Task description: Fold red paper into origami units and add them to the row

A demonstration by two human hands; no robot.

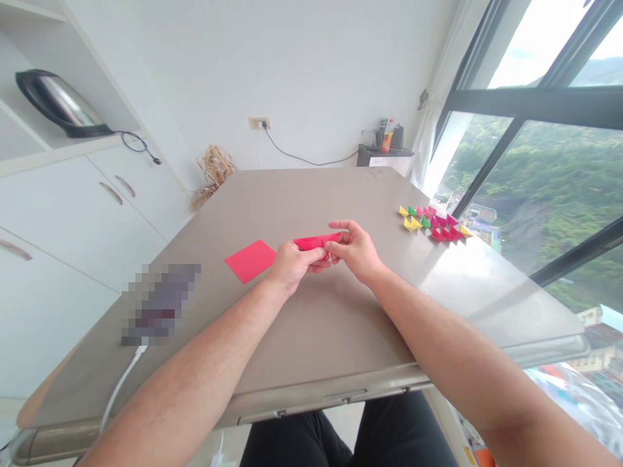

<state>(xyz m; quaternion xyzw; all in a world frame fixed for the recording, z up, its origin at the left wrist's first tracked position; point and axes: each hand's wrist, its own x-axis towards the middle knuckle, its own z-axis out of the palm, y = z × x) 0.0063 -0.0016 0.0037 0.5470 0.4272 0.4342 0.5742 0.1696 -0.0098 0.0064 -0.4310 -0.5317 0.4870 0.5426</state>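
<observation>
Desk (326,350), broad and grey-brown, is seen from its near edge, beneath which black trousers (287,441) are partly visible. Over that edge the left forearm (228,344) and the right forearm (438,324), both bare, are stretched inward. The left hand (292,263) and the right hand (357,253) are held close together over the middle of the desk. The left is curled nearly closed, with its thumb laid on top of a folded red paper (309,243) and its fingers tucked beneath. By the right, the end of the same paper toward the right edge is pinched between the thumb and a finger, while another finger is held out, apart from it.

A blurred-out device (163,305) is set near the left edge, toward the near left corner, and from it a white cable (121,383) is led to the near edge. A plain red sheet (250,259) is laid flat just beside the left hand, on the side of the left edge. The folded paper is creased into a narrow strip, roughly parallel to the near edge. Small paper boats (435,222) in yellow, green, pink, magenta and red are grouped in loose rows beside the right edge.
</observation>
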